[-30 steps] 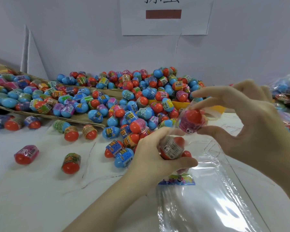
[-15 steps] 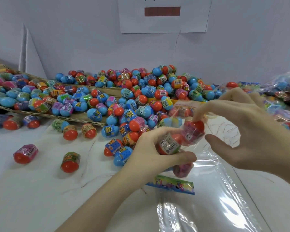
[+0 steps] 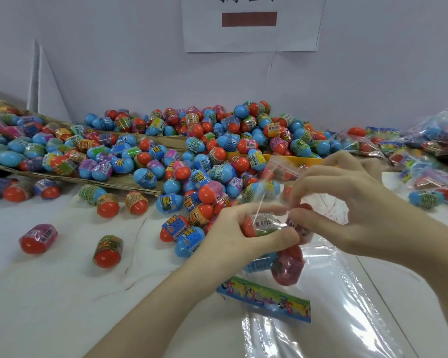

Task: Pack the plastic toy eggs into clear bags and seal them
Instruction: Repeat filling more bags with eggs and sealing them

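I see a white bench (image 3: pixel 49 301) carrying a large heap of toy eggs (image 3: pixel 217 151) at the rear, partly on flattened cardboard (image 3: pixel 119 180). Loose eggs lie at left, including a pink-wrapped egg (image 3: pixel 38 239). Clear bags (image 3: pixel 321 319) lie flat at front right; filled bags (image 3: pixel 429 140) sit far right.

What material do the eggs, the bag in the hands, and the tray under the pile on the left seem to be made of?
The eggs look like glossy hard plastic: highlights shine on the red halves, and printed film bands wrap them. The bag looks like thin clear plastic film: it creases, glints and shows eggs through it. The tray looks like matte brown cardboard, probably corrugated, though its edge is too blurred to confirm.
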`<state>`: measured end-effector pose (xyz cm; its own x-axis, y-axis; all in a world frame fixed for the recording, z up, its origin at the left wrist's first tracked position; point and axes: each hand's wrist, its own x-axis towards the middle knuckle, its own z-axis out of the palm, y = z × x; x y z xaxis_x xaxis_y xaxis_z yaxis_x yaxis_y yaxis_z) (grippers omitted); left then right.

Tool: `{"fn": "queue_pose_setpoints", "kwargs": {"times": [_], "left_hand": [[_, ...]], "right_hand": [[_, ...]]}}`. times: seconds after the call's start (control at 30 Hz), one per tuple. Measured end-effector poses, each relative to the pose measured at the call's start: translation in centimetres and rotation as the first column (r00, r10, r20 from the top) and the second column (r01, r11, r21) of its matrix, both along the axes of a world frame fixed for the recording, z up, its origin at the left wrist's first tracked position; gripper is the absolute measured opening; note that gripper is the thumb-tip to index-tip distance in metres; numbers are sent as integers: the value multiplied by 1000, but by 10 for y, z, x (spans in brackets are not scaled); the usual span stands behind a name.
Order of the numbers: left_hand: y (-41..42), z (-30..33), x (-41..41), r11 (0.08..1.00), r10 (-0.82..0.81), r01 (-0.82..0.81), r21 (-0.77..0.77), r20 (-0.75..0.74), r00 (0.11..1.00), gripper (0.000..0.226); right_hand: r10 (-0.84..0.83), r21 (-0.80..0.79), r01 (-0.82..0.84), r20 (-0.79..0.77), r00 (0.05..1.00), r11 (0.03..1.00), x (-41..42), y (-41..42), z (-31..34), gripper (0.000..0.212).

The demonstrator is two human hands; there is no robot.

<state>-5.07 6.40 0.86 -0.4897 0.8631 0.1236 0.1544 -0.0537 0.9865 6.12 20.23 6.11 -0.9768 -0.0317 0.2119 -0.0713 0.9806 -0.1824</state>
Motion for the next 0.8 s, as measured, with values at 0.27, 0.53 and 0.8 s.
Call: {"fn": "queue_pose_setpoints", "kwargs": {"times": [0.27,0.53,0.8], "left_hand": [[3,-11,-2,999,50,-49,12,-123,991,40],[3,-8,-3,997,11,-16,-74,-70,997,41],[1,0,-8,989,-29,44,-141,109,994,54]], "right_hand": [[-51,-145,50,-4,999,988,-10,4,0,42],[-108,-40,110,63,992,993,-15,3,-9,31],[-129,63,134,-80,988,989,-16,-1,-9,21]]}}
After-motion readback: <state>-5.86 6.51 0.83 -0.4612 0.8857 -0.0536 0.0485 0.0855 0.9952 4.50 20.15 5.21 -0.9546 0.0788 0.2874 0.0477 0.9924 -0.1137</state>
